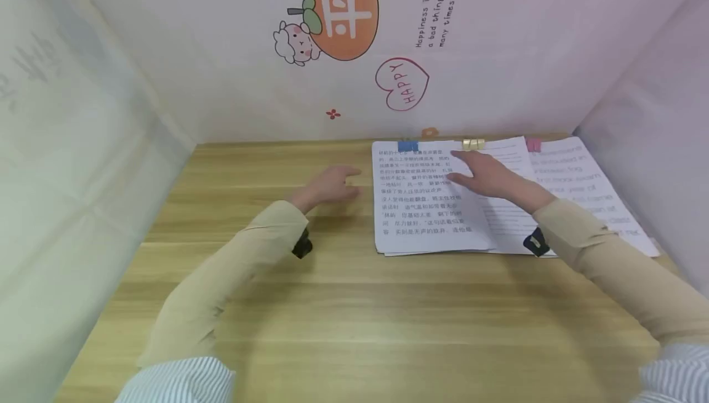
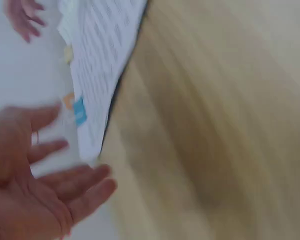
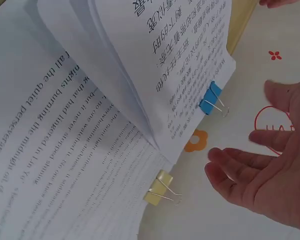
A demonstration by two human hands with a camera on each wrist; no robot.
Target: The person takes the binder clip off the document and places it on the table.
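Observation:
Three clipped stacks of printed paper overlap at the back right of the table. The leftmost stack (image 1: 421,206), with Chinese text, has a blue binder clip (image 1: 408,146) at its top edge. Beneath its right side lies an English-text stack (image 3: 55,135) with a yellow binder clip (image 3: 159,188). The third stack (image 1: 587,187) carries a pink clip (image 1: 533,145). My right hand (image 1: 487,174) hovers over the first two stacks, fingers spread and holding nothing. Left of the papers, my left hand (image 1: 331,186) is in the air above the table, its fingers extended and apart, also holding nothing.
The wooden table (image 1: 354,317) meets a white back wall covering (image 1: 232,71) printed with cartoon pictures and words. White sheeting hangs at the left side (image 1: 61,163) and another panel (image 1: 653,120) stands at the right, close to the third stack.

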